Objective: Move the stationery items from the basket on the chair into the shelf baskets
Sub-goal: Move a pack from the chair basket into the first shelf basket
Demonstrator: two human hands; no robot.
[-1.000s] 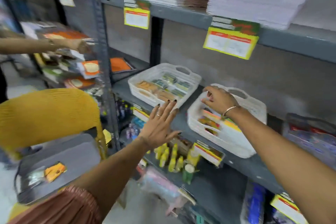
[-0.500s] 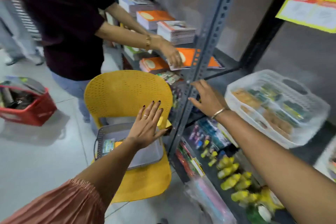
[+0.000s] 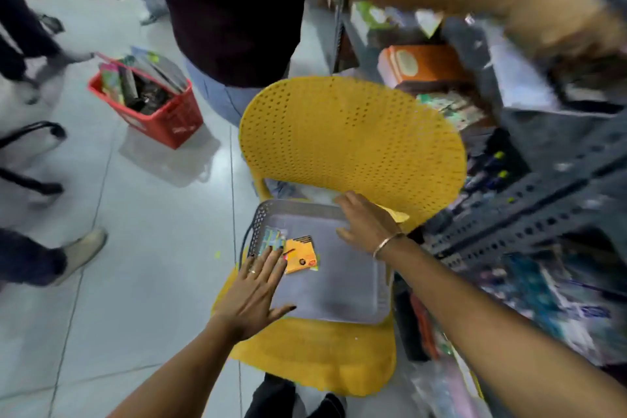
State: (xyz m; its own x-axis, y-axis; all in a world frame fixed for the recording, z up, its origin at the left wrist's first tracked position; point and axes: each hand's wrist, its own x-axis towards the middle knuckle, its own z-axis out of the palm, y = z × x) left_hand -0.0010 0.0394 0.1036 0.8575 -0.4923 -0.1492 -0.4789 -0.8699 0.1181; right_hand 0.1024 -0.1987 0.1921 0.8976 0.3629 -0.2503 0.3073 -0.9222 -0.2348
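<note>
**Two hands reach into the grey basket on the yellow chair**

A grey basket sits on the seat of a yellow chair. The basket is almost bare. Only two things lie in it, both near its left side. One is a see-through pack with green and blue bits inside. The other is an orange pack just beside it.

The left hand is flat over the left edge of the basket. Its fingers are spread out, and the tips are at the two packs. It is not gripping anything. The right hand hangs over the far right corner of the basket. Its fingers are loose and a bit apart, and it holds nothing too.

The floor is pale tile. A red basket stands on it to the left, full of books and papers. Another person in a dark top stands behind the chair. More feet show at the left edge.

A grey metal shelf is on the right, packed with blurry goods. An orange book stack sits on it.

The writing on the packs is too blurry to read.
</note>
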